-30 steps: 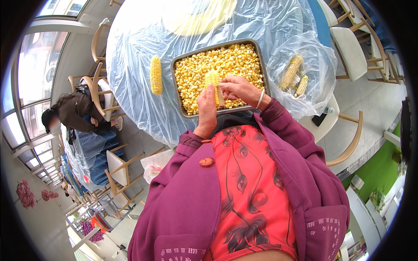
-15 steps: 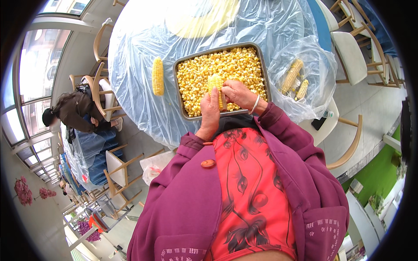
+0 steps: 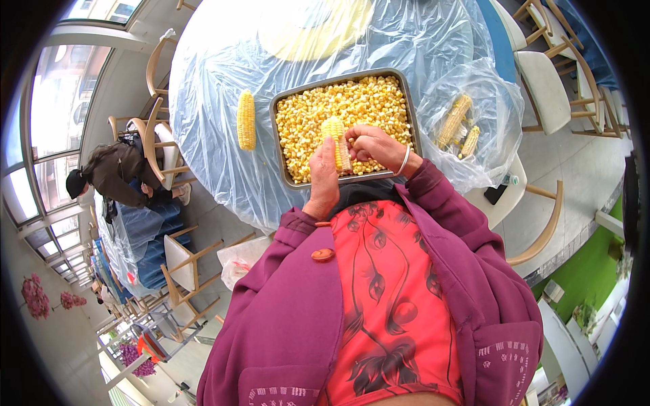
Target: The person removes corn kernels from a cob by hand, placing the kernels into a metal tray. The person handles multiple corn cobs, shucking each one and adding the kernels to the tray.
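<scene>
A pale yellow corn cob [image 3: 333,127] stands nearly upright in my left hand [image 3: 325,177], whose fingers and thumb close around its lower part. Part of the cob's right side looks stripped of kernels. My right hand [image 3: 376,147] is at that side, its fingers curled in against the cob; whatever they pinch is too small to make out. Both hands work above the near edge of a dark rectangular metal tray [image 3: 414,128], which is filled with loose yellow corn kernels [image 3: 338,96]. Another whole corn cob [image 3: 246,120] lies left of the tray.
Thin clear plastic covers the round table [image 3: 210,81]. To the tray's right, a clear plastic bag [image 3: 497,101] holds stripped cobs [image 3: 453,120]. Chairs [image 3: 545,88] stand around. At far left a person [image 3: 118,172] in dark clothes bends beside another covered table [image 3: 128,237].
My right hand has shifted slightly to the right along the cob, fingers drawn in more. The cob leans a little further left. My left hand keeps its grip.
</scene>
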`<state>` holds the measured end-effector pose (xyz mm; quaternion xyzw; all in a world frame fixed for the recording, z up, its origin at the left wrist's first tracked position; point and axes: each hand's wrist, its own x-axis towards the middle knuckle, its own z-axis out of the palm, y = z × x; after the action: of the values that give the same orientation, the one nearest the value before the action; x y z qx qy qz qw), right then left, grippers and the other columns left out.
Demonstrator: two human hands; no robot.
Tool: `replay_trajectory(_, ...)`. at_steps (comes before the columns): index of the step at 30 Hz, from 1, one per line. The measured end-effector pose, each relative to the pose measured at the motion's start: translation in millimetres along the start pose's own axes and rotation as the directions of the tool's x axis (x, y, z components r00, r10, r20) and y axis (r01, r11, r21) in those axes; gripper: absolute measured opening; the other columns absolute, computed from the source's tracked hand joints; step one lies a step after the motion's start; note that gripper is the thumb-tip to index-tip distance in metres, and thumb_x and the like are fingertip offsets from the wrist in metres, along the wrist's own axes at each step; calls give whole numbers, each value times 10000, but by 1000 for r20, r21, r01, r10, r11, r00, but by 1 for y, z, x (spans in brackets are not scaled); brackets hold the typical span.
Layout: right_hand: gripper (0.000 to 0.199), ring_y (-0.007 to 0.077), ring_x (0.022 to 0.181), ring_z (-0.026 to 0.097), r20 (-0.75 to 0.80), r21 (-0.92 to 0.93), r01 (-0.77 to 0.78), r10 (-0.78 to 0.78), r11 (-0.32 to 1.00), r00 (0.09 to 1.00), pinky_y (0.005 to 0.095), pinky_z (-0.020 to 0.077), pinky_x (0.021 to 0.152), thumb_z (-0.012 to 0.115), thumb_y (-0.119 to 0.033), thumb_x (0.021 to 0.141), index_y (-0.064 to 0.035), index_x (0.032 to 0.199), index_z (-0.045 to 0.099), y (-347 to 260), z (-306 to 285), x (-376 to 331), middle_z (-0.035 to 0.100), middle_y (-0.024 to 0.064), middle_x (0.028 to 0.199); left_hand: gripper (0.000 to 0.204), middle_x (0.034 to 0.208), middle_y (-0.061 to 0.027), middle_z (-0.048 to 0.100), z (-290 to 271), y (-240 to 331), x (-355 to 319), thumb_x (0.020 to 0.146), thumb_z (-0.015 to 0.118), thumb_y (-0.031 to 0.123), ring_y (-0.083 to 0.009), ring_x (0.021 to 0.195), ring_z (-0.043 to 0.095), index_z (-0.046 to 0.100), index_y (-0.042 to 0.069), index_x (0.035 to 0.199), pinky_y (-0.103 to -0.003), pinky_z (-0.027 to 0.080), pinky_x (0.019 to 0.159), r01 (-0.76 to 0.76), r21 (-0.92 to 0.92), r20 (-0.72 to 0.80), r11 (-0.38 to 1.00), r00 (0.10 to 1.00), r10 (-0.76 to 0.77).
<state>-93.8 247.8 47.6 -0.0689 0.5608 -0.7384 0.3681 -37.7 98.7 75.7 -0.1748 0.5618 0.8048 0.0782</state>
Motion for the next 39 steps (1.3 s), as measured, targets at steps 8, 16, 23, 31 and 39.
replay_trajectory(8, 319, 78, 633, 548, -40, -62, 28, -31, 998, 999, 217, 464, 556, 502, -297, 938, -3, 848, 586, 0, 3, 6, 573, 22, 724, 352, 775, -8, 608, 1, -3, 2, 998, 417, 328, -60, 623, 529, 608, 41, 926, -207, 416, 520, -39, 101, 3, 994, 999, 39)
replay_trajectory(16, 325, 158, 647, 561, -85, -331, 95, -129, 939, 988, 320, 454, 566, 482, -254, 903, 37, 790, 572, 0, 5, 16, 569, 92, 693, 354, 724, 6, 591, 3, -2, 2, 994, 438, 321, -47, 581, 496, 608, 48, 846, -203, 388, 493, -50, 157, -44, 986, 997, 57)
replay_trajectory(23, 309, 300, 675, 558, -91, -432, 183, -245, 883, 965, 399, 438, 623, 437, -230, 868, 52, 814, 551, -3, 15, 11, 563, 213, 728, 353, 723, 5, 587, -1, -8, 2, 989, 445, 334, -55, 584, 501, 615, 48, 872, -211, 403, 497, 12, 121, -74, 993, 997, -3)
replay_trajectory(31, 191, 148, 647, 569, -134, -189, 178, -205, 966, 970, 296, 482, 588, 416, -85, 853, 38, 914, 548, 18, 12, 14, 568, 93, 730, 382, 769, -20, 612, 0, -3, 3, 992, 413, 362, -84, 613, 549, 608, 36, 952, -224, 441, 506, 15, -15, -58, 1000, 998, -16)
replay_trajectory(39, 315, 41, 610, 509, -63, -212, 90, -105, 973, 992, 178, 416, 518, 519, -320, 951, -13, 954, 588, -4, 6, 6, 564, -5, 738, 335, 767, -5, 597, -1, -5, -1, 1004, 409, 300, -64, 612, 517, 601, 36, 926, -213, 431, 530, -45, 115, -59, 992, 997, 52)
